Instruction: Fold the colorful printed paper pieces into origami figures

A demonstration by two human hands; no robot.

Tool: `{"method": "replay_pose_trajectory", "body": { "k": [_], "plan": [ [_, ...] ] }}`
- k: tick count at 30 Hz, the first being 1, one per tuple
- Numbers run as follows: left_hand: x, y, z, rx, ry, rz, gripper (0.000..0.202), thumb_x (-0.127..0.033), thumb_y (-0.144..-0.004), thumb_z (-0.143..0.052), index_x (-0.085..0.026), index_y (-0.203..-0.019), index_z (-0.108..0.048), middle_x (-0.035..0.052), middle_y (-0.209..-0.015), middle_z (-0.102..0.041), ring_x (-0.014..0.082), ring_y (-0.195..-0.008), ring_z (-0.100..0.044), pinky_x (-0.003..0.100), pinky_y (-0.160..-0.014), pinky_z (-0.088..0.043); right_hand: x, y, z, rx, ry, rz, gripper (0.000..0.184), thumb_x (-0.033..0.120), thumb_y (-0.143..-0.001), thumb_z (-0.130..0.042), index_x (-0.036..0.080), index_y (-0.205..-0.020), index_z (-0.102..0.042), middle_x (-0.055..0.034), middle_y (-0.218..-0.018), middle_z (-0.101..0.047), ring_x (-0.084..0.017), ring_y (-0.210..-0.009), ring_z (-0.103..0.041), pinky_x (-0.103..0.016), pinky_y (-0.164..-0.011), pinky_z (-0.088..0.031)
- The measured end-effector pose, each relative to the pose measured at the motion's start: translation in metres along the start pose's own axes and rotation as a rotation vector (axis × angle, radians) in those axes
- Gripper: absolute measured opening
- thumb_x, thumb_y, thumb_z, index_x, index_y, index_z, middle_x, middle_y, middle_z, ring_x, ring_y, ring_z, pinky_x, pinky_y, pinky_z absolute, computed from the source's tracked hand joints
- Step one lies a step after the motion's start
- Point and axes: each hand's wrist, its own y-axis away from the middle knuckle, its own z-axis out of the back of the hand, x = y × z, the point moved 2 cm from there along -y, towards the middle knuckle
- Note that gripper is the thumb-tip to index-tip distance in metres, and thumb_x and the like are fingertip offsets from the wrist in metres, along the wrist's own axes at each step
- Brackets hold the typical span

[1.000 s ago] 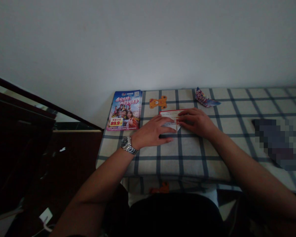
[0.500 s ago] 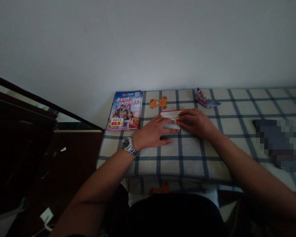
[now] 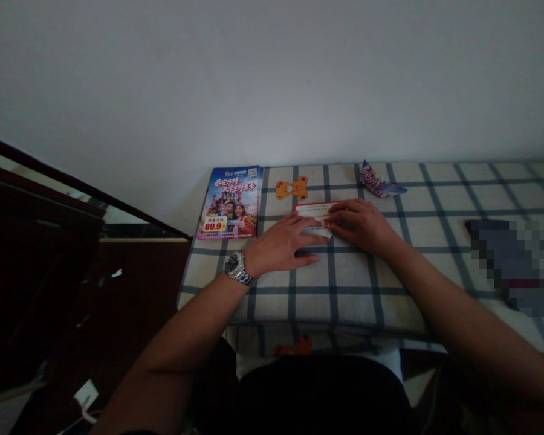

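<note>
A small folded paper flyer (image 3: pixel 312 211), white with printed lines and a red far edge, lies on the checked tablecloth (image 3: pixel 272 302). My left hand (image 3: pixel 283 244) rests flat across its near left part, fingers spread, and covers some of it. A metal watch (image 3: pixel 236 267) is on that wrist. At the flyer's right end, my right hand (image 3: pixel 360 225) has its fingers bent, with thumb and fingertips closed on the paper. The exact grip is partly hidden by the fingers.
Left of the flyer lies a stack of colourful leaflets (image 3: pixel 230 202). A crumpled or folded piece of printed paper (image 3: pixel 378 181) sits by the wall at the back right. Farther right is a dark blurred-out object (image 3: pixel 503 260). The wall (image 3: pixel 272 78) borders the table's back edge.
</note>
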Motion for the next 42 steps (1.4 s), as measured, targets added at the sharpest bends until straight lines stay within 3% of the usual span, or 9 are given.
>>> {"method": "replay_pose_trajectory", "body": {
  "k": [11, 17, 22, 42],
  "plan": [
    [0.008, 0.003, 0.0, -0.025, 0.058, 0.009, 0.035, -0.042, -0.103, -0.064, -0.024, -0.132, -0.067, 0.0099, -0.149, -0.06, 0.0276, -0.138, -0.057, 0.053, -0.124, -0.04, 0.001, 0.0, 0.0, 0.017, 0.016, -0.018, 0.014, 0.034, -0.1, -0.069, 0.024, -0.102, -0.078, -0.0093, -0.118, -0.077, -0.029, -0.107, -0.07, -0.048, -0.093, -0.054],
    [0.002, 0.001, -0.002, -0.005, -0.006, 0.028, 0.046, -0.045, -0.103, -0.064, -0.027, -0.146, -0.06, 0.0105, -0.148, -0.058, 0.0292, -0.138, -0.054, 0.055, -0.123, -0.04, 0.0, 0.001, -0.002, 0.012, 0.02, -0.023, 0.013, 0.033, -0.1, -0.069, 0.024, -0.102, -0.078, -0.0092, -0.117, -0.077, -0.029, -0.108, -0.07, -0.047, -0.094, -0.054],
    [-0.001, 0.0, -0.005, 0.004, -0.077, 0.046, 0.047, -0.05, -0.101, -0.065, -0.029, -0.144, -0.061, 0.0101, -0.153, -0.054, 0.0328, -0.141, -0.049, 0.058, -0.122, -0.038, -0.001, 0.002, -0.003, 0.012, 0.004, -0.025, 0.013, 0.033, -0.099, -0.07, 0.025, -0.104, -0.078, -0.01, -0.12, -0.076, -0.03, -0.111, -0.07, -0.049, -0.095, -0.054],
    [-0.004, -0.001, -0.006, 0.022, -0.049, 0.047, 0.048, -0.049, -0.102, -0.065, -0.027, -0.145, -0.06, 0.0092, -0.154, -0.056, 0.0312, -0.143, -0.048, 0.055, -0.125, -0.037, -0.003, 0.002, 0.0, 0.001, -0.022, 0.007, 0.017, 0.034, -0.101, -0.067, 0.026, -0.107, -0.081, -0.01, -0.119, -0.077, -0.03, -0.112, -0.071, -0.05, -0.097, -0.056]
  ]
}}
